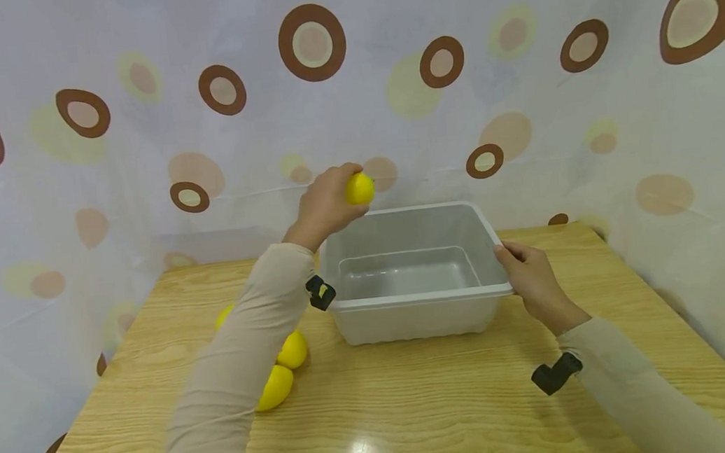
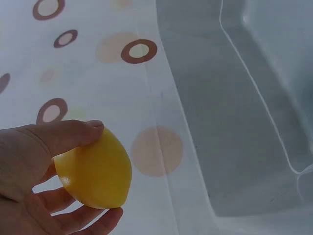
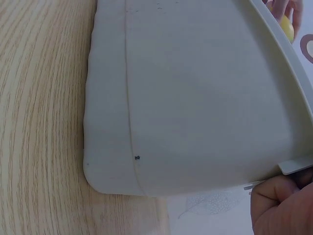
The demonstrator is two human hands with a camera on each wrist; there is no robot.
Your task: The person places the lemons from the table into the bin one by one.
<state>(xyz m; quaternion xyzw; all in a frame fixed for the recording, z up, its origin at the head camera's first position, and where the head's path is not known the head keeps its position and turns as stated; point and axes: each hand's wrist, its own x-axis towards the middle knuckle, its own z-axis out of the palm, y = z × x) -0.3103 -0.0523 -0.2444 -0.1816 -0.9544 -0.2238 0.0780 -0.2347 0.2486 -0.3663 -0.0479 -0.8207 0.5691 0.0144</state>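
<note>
My left hand (image 1: 329, 202) holds a yellow lemon (image 1: 360, 189) above the back left corner of a grey plastic bin (image 1: 419, 316). In the left wrist view the thumb lies over the top of the lemon (image 2: 98, 169) and the fingers curl beneath it. My right hand (image 1: 533, 281) grips the bin's right rim, thumb on top and fingers underneath. No object shows on the part of the bin's floor in view. Several more lemons (image 1: 275, 388) lie on the table left of the bin, partly hidden by my left forearm.
The bin stands on a light wooden table (image 1: 400, 406). Behind the table and at its sides hangs a pale sheet (image 1: 369, 135) with brown and yellow ovals. A black strap mount (image 1: 321, 292) sits on my left wrist and another (image 1: 556, 373) on my right.
</note>
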